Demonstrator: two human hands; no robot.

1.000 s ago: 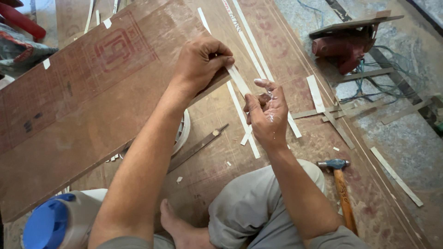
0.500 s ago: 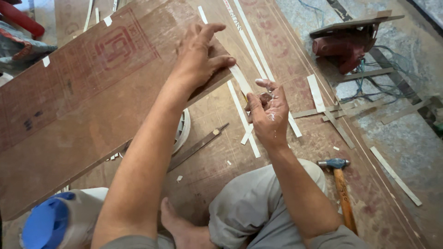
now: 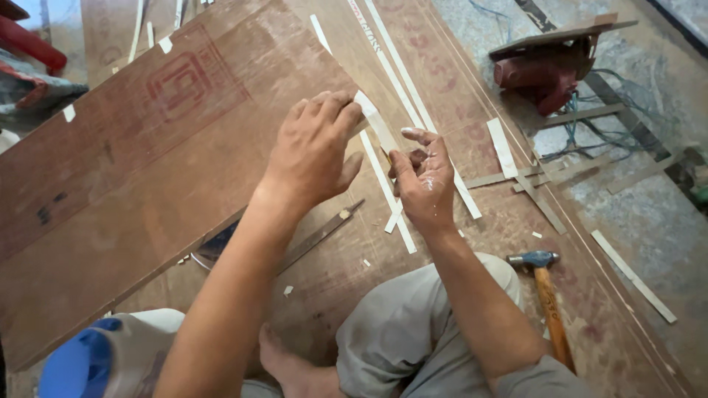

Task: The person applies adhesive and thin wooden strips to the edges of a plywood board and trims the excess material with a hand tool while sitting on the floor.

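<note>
Pale, thin laminate edge strip (image 3: 374, 121) pinched under the fingertips of left hand (image 3: 313, 151), pressed onto the upper-right corner edge of the big reddish-brown plywood board (image 3: 147, 169). Left grip narrow, fingers curled over strip end and board edge together. Right hand (image 3: 424, 180) just right of that grip, fingers half curled, thumb and forefinger nipped on something small at the strip's lower side; what it is, too hidden to tell. White smears on right palm, prob. glue.

Risks, judged from here:
- Strip slipping sideways off the board edge, since held only at one end w/ fingertips; rest of strip free below the grip.
- Thin strip snapping or creasing if bent hard over the corner.
- Gluey fingers sticking to the strip face and dragging it out of line.
- Right fingers very near the left ones; any sharp or pointed bit in that pinch could nick the left hand.

Below the grip: long dark flat metal file (image 3: 317, 237) on the floor boards, close to the forearm, easy to knock. Further right and down: wooden-handled hammer (image 3: 547, 295), well apart from both hands. Loose pale offcut strips (image 3: 398, 221) under the right wrist, possible mix-up w/ the held one. Blue-capped plastic jug (image 3: 81, 365) far lower left.
</note>
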